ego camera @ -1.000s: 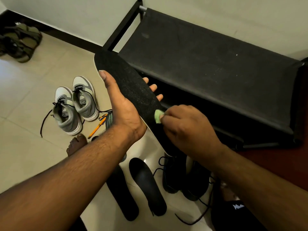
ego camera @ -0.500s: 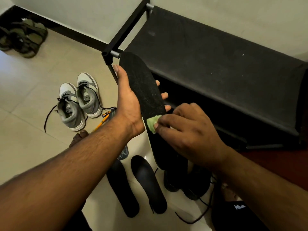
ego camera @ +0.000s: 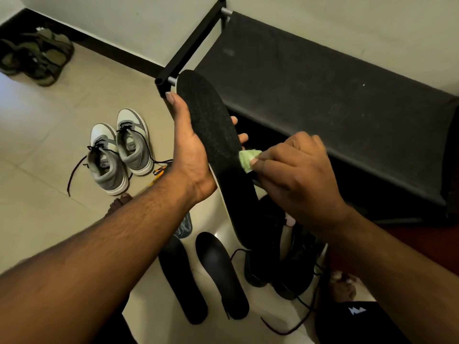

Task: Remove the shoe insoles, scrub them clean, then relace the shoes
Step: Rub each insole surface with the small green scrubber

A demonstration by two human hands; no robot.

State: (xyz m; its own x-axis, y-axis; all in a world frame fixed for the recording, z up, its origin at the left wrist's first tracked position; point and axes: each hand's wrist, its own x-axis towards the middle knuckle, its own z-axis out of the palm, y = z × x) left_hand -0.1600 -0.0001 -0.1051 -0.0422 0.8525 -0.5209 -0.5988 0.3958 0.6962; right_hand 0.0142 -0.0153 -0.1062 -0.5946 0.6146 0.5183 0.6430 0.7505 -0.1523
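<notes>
While left hand [ego camera: 191,155] grips insole [ego camera: 211,125], right hand [ego camera: 295,175] pinches green cloth [ego camera: 248,158] above tiled floor [ego camera: 49,135].

Black fabric shoe rack [ego camera: 323,100] stood against the pale wall [ego camera: 149,21]. Olive sandals [ego camera: 37,55] sat far left by the dark skirting. Orange-handled tool [ego camera: 159,173] lay on the beige tiled floor [ego camera: 49,145], mostly hidden. Bare foot [ego camera: 119,204] rested nearby.
</notes>
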